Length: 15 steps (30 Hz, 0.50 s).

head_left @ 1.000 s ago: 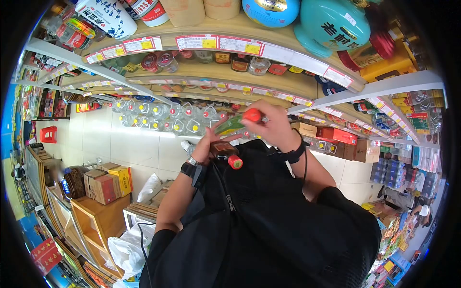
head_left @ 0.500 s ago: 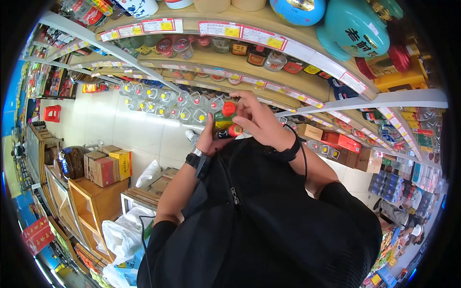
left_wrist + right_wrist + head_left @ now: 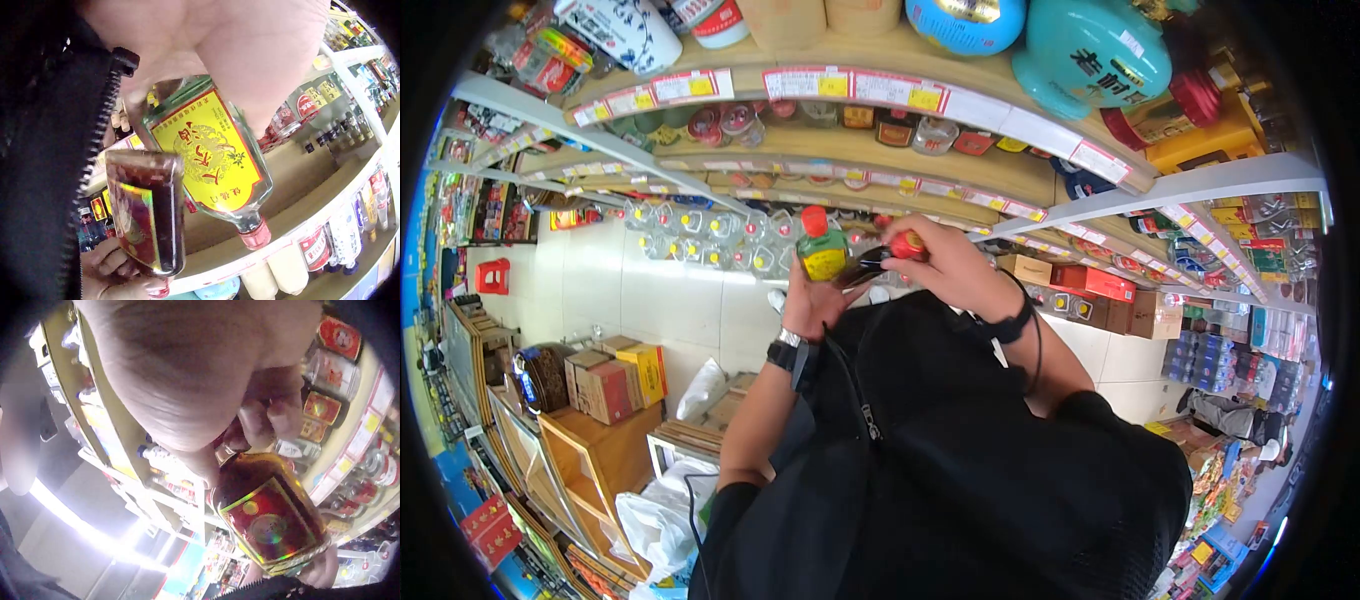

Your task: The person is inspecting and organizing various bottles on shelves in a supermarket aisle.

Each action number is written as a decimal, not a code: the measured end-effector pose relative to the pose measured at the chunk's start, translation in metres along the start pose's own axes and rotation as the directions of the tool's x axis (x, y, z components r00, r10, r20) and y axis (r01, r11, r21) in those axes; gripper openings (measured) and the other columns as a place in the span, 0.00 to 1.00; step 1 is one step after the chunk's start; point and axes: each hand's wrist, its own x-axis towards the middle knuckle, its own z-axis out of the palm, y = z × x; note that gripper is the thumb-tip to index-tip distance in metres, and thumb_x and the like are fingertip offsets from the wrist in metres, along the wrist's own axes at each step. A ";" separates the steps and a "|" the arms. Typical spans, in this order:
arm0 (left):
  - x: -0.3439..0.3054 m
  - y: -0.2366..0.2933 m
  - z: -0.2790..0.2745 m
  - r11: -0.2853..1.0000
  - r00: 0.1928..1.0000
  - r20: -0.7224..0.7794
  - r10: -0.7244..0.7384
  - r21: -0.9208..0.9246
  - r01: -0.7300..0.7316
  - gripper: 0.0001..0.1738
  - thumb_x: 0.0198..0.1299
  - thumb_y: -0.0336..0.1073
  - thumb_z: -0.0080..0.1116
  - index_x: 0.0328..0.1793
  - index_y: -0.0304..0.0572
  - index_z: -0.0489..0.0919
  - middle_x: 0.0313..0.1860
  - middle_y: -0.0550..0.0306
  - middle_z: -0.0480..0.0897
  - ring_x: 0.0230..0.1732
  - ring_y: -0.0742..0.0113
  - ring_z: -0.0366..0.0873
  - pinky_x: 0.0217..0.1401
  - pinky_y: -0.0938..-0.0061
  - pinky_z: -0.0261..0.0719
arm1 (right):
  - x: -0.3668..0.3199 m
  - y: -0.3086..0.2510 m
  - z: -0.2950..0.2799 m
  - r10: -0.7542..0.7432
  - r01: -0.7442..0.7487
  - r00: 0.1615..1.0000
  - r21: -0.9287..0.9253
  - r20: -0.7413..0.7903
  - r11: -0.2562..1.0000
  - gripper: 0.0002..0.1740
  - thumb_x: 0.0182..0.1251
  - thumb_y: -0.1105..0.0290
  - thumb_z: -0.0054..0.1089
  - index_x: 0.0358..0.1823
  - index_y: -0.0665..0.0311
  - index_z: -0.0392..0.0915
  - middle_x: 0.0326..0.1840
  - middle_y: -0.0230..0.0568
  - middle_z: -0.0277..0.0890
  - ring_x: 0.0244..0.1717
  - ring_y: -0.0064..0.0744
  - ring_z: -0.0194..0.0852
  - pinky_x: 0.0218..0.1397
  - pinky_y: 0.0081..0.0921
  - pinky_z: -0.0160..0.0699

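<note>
A flat green glass bottle [image 3: 212, 153] with a yellow label and red cap is held near its base in my left hand [image 3: 805, 308]. My right hand [image 3: 952, 265] grips a second flat bottle [image 3: 269, 515], dark amber with a shiny red label, around its neck and red cap. In the head view the dark bottle [image 3: 863, 268] lies tilted between the hands, its base toward the left palm. Left-hand fingertips [image 3: 322, 569] show right at that base in the right wrist view. The two bottles overlap in the left wrist view.
Shelves [image 3: 990, 115] of bottles and jars with price tags span the front. A large turquoise jar [image 3: 1095, 55] stands on the top shelf. Clear jugs [image 3: 720, 225] line the floor below. Cartons [image 3: 605, 390] and a wooden cabinet [image 3: 590, 450] stand at left.
The right hand has gone from the green bottle's cap to the dark bottle's neck. Both bottles lay together in the left hand half a second ago; now the dark one is drawn rightward.
</note>
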 end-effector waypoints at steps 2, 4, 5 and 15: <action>0.001 0.000 0.002 0.979 0.991 -0.119 0.065 -0.182 -0.087 0.34 0.76 0.64 0.36 0.73 0.47 0.69 0.67 0.50 0.74 0.67 0.47 0.71 0.76 0.48 0.66 | -0.010 0.003 -0.015 -0.158 0.112 0.956 -0.190 -0.247 0.975 0.19 0.68 0.61 0.67 0.52 0.61 0.73 0.38 0.48 0.81 0.39 0.52 0.83 0.43 0.36 0.79; 0.001 -0.002 -0.007 0.973 0.970 -0.230 0.076 -0.198 -0.123 0.31 0.76 0.60 0.39 0.70 0.45 0.70 0.64 0.51 0.75 0.63 0.49 0.72 0.74 0.52 0.70 | -0.015 0.009 -0.038 -0.016 -0.061 0.910 -0.173 -0.414 0.983 0.20 0.67 0.61 0.68 0.53 0.63 0.72 0.36 0.51 0.81 0.37 0.55 0.82 0.40 0.40 0.79; 0.002 0.000 -0.004 0.973 0.972 -0.226 0.071 -0.197 -0.117 0.31 0.76 0.60 0.39 0.70 0.45 0.70 0.64 0.51 0.75 0.63 0.49 0.72 0.74 0.52 0.70 | -0.015 0.021 -0.049 0.036 -0.178 0.848 -0.220 -0.529 0.959 0.20 0.67 0.61 0.68 0.53 0.64 0.72 0.35 0.53 0.81 0.36 0.57 0.82 0.39 0.43 0.78; -0.004 0.002 -0.007 0.929 0.983 -0.168 0.074 -0.346 -0.129 0.28 0.76 0.53 0.44 0.70 0.39 0.69 0.63 0.47 0.74 0.61 0.49 0.71 0.51 0.72 0.78 | 0.013 0.194 -0.168 -0.378 -0.519 0.611 -0.713 -0.695 0.471 0.16 0.68 0.64 0.60 0.49 0.70 0.79 0.45 0.58 0.82 0.44 0.59 0.81 0.45 0.48 0.80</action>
